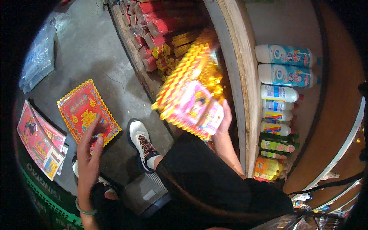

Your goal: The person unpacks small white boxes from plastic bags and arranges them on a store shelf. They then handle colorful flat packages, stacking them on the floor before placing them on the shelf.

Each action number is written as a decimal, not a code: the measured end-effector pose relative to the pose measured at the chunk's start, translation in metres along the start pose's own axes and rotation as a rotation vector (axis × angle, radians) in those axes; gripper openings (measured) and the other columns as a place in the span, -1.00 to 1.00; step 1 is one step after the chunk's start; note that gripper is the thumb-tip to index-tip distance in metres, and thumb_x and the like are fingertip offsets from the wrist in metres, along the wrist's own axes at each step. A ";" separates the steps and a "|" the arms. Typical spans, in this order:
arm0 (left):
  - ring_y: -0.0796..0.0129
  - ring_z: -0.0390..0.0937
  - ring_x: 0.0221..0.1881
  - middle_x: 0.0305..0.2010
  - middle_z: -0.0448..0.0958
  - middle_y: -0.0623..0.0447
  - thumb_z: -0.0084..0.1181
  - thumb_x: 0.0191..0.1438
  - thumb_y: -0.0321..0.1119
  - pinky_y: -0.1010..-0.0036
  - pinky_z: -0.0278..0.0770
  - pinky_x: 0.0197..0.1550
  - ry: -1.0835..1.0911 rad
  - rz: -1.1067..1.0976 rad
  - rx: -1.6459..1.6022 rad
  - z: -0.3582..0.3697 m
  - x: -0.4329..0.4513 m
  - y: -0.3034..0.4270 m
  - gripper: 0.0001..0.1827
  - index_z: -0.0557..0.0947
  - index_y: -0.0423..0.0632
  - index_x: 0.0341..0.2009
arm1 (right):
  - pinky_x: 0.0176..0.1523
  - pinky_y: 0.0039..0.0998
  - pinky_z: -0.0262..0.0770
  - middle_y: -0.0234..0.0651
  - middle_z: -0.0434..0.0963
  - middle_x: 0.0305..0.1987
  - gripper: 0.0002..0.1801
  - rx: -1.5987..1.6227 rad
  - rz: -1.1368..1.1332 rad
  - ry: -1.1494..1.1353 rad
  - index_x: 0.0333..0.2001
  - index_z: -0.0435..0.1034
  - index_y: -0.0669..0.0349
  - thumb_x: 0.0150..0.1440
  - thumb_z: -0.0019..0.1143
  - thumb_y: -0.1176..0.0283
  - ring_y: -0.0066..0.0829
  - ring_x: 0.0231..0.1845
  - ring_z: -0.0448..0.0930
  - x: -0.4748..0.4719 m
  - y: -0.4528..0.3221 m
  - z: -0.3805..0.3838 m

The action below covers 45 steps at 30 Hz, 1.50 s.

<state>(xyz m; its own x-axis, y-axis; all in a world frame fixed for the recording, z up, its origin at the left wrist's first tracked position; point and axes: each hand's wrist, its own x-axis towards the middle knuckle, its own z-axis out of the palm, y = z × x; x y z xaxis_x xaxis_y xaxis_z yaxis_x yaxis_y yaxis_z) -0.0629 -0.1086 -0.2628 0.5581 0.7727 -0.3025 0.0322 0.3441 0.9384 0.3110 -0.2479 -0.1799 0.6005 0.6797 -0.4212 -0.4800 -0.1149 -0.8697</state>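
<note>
My right hand (225, 118) grips a stack of scallop-edged decorated paper pieces (187, 100) with gold foil and pink panels. The stack is partly blurred, beside the low shelf at the centre. On the left, my left hand (91, 143) is raised with its fingers apart and nothing held, a bracelet at the wrist. Beyond its fingers, a red decorated packet with a yellow scalloped border (82, 107) lies on the concrete floor. Whether the fingertips touch that packet cannot be told.
Red-wrapped bundles (156, 31) fill the low shelf. Bottles of cleaner (283, 77) stand along the wooden shelf at right. Pink printed packets (38, 138) and a clear plastic-wrapped pack (40, 57) lie on the floor. A green plastic crate (49, 201) is at lower left, a grey box (145, 192) beside my feet.
</note>
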 end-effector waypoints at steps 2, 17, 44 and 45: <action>0.30 0.52 0.15 0.14 0.58 -0.05 -0.02 0.35 -0.38 0.35 0.39 0.26 -0.024 -0.028 0.041 -0.002 -0.010 -0.023 -0.53 0.45 -0.06 0.34 | 0.27 -0.06 0.45 -0.02 0.55 0.12 -0.31 0.066 -0.025 0.025 0.25 0.32 0.27 0.19 0.14 0.02 -0.09 0.12 0.59 0.002 -0.014 -0.019; 0.27 0.53 0.16 0.13 0.59 -0.07 0.01 0.36 -0.37 0.37 0.46 0.20 0.316 -0.143 0.068 -0.051 -0.016 -0.173 -0.63 0.53 -0.19 0.21 | 0.26 -0.08 0.42 -0.02 0.51 0.15 -0.36 -0.197 -0.118 0.306 0.25 0.34 0.17 0.12 0.22 0.19 -0.03 0.15 0.54 0.106 -0.020 -0.200; -0.22 0.36 0.19 0.13 0.42 -0.36 0.18 0.13 -0.35 0.07 0.29 0.27 0.642 -0.064 0.405 -0.039 -0.003 -0.205 -0.36 0.33 -0.29 0.27 | -0.13 -0.31 0.65 -0.07 0.57 -0.02 -0.23 -1.175 0.120 -0.567 0.30 0.09 0.29 0.14 0.33 0.32 -0.38 -0.14 0.65 0.093 0.313 0.099; -0.24 0.32 0.22 0.16 0.39 -0.37 0.20 0.11 -0.33 0.04 0.24 0.30 0.650 -0.165 0.349 -0.034 0.000 -0.212 -0.32 0.30 -0.30 0.29 | -0.17 -0.34 0.64 -0.11 0.57 -0.04 -0.23 -1.119 0.228 -0.547 0.31 0.08 0.26 0.14 0.33 0.32 -0.39 -0.15 0.64 0.094 0.320 0.096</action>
<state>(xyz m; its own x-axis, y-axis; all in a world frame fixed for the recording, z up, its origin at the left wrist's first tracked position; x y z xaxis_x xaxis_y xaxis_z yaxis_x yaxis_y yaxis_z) -0.0977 -0.1635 -0.4679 -0.0745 0.9221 -0.3796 0.3941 0.3769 0.8382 0.1525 -0.1515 -0.4727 0.1052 0.7428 -0.6612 0.4245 -0.6348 -0.6456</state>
